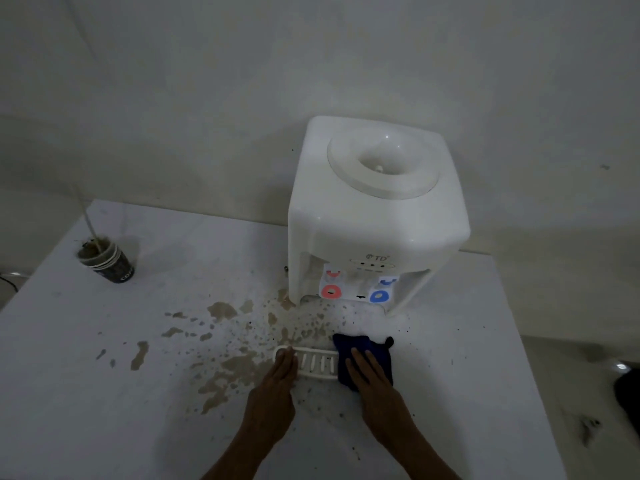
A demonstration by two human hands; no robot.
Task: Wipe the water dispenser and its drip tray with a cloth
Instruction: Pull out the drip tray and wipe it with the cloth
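A white tabletop water dispenser (374, 216) stands at the back of the white table (104, 410), with a red tap (331, 291) and a blue tap (378, 296) on its front. The white slotted drip tray (317, 362) lies on the table in front of it, out of the dispenser. My left hand (282, 374) lies flat on the tray's left end. My right hand (369, 370) presses flat on a dark blue cloth (360, 348), which covers the tray's right end.
Brown spill patches (221, 311) and droplets spread over the table left of and around the tray. A dark paper cup (107, 259) with a stick in it stands at the back left. The table's right edge (519, 341) drops to the floor.
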